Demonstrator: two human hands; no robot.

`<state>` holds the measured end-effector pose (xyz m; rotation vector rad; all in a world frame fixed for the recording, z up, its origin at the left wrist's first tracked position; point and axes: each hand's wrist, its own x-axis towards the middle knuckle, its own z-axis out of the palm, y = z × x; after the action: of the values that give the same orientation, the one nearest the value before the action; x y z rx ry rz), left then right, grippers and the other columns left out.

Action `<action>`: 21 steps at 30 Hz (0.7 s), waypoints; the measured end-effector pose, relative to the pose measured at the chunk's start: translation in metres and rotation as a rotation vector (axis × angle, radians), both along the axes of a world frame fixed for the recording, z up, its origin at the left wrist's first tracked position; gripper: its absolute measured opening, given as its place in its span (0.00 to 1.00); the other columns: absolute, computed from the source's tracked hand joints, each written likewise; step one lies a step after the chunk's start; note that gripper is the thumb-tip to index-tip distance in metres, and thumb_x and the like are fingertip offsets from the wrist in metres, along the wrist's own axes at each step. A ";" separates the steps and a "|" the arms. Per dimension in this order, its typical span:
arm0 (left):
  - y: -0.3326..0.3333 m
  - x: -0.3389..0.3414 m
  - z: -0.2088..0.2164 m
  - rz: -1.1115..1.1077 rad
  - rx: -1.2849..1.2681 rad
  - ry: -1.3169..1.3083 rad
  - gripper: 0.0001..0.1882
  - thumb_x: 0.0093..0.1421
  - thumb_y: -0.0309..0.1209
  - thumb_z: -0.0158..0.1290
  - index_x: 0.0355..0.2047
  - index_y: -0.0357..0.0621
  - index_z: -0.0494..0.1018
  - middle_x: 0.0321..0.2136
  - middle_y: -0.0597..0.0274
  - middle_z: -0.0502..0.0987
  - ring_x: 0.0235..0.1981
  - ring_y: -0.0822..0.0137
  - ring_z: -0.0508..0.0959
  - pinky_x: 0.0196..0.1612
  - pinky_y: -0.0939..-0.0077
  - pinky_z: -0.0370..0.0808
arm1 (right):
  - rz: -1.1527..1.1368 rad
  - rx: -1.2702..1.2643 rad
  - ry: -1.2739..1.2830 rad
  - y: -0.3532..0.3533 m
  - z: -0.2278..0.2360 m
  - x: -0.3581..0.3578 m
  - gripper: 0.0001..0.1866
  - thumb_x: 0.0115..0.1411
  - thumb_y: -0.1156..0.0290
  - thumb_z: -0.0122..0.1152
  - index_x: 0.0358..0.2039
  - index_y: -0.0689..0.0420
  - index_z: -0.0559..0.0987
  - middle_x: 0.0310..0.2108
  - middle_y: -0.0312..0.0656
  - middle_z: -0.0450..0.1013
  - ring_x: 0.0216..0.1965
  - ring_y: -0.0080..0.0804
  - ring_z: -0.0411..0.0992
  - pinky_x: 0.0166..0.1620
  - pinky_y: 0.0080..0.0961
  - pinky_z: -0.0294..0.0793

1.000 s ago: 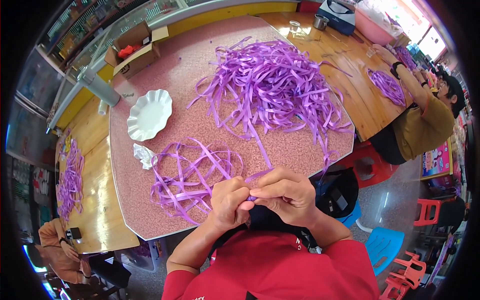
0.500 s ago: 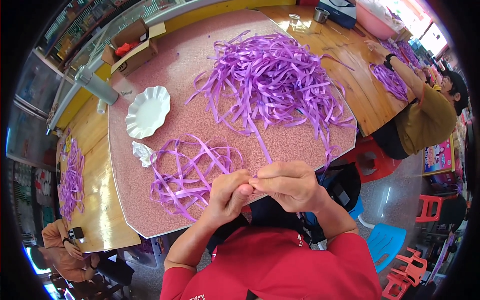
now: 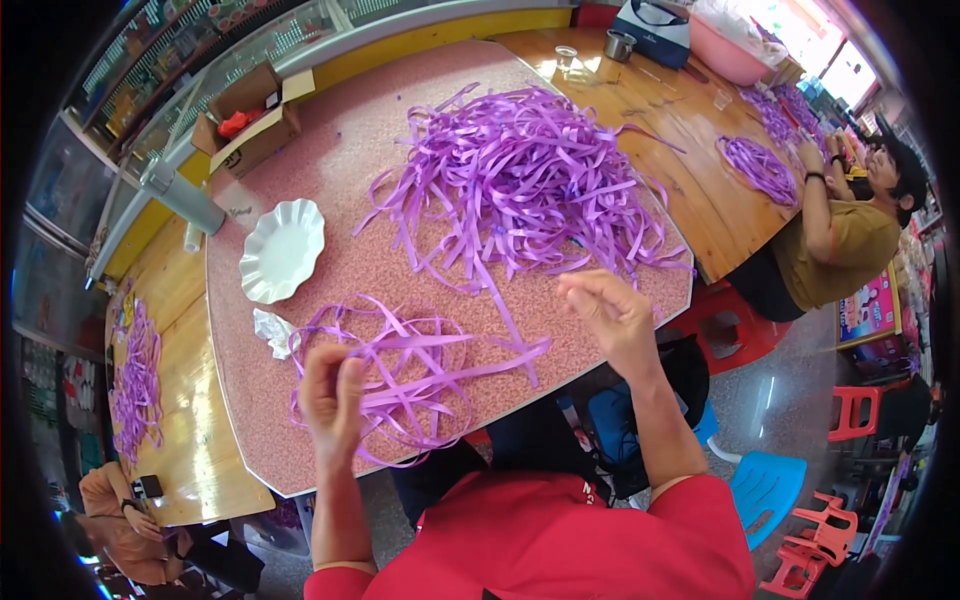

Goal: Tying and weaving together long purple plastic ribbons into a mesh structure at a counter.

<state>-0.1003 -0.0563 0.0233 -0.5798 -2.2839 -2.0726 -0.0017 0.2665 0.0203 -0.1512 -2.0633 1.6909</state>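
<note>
My left hand point(image 3: 332, 400) is closed in a pinch on a purple ribbon point(image 3: 440, 380), which stretches right from the fingers in a long loop over the table. Under and beside that hand lies a loose heap of purple ribbon loops point(image 3: 400, 325). My right hand point(image 3: 615, 320) is raised near the table's front right edge. Its fingers are loosely curved, the thumb a little apart, and no ribbon shows in them. Beyond it spreads a big tangled pile of purple ribbons point(image 3: 530, 170); one strand trails from the pile toward the near edge.
On the pink table point(image 3: 350, 270) are a white scalloped plate point(image 3: 283, 250), crumpled white tissue point(image 3: 274, 332), a grey-green bottle point(image 3: 185, 195) and an open cardboard box point(image 3: 255, 135). Two people point(image 3: 845, 225) point(image 3: 125, 520) sit at wooden side tables. A blue chair point(image 3: 768, 495) stands at the right.
My hands, together at the near edge before, have parted. The left moved left, drawing the ribbon; the right moved up and right toward the pile. The person at right lowered an arm.
</note>
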 end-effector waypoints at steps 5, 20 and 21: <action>-0.049 -0.022 -0.018 0.285 -0.481 0.246 0.12 0.66 0.29 0.53 0.48 0.39 0.72 0.41 0.60 0.72 0.42 0.66 0.72 0.49 0.71 0.68 | -0.220 0.192 0.001 0.042 -0.023 -0.018 0.10 0.65 0.76 0.60 0.45 0.65 0.81 0.39 0.40 0.77 0.38 0.22 0.74 0.44 0.20 0.73; 0.007 0.020 -0.017 0.154 -0.586 0.374 0.18 0.62 0.27 0.55 0.52 0.40 0.72 0.59 0.46 0.65 0.63 0.47 0.63 0.65 0.53 0.59 | -0.316 0.963 -0.290 0.071 -0.021 -0.114 0.07 0.58 0.65 0.65 0.33 0.54 0.84 0.34 0.45 0.78 0.36 0.45 0.78 0.40 0.38 0.77; 0.007 0.020 -0.016 0.150 -0.593 0.387 0.18 0.61 0.26 0.56 0.52 0.40 0.72 0.59 0.46 0.65 0.63 0.47 0.63 0.64 0.52 0.59 | -0.347 0.934 -0.244 0.069 -0.014 -0.115 0.07 0.57 0.66 0.66 0.33 0.55 0.83 0.35 0.44 0.77 0.36 0.45 0.78 0.40 0.38 0.77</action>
<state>-0.0807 -0.0488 0.0069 -0.7099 -2.5658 -1.0771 -0.1170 0.3352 0.0061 -0.3841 -2.5903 0.4255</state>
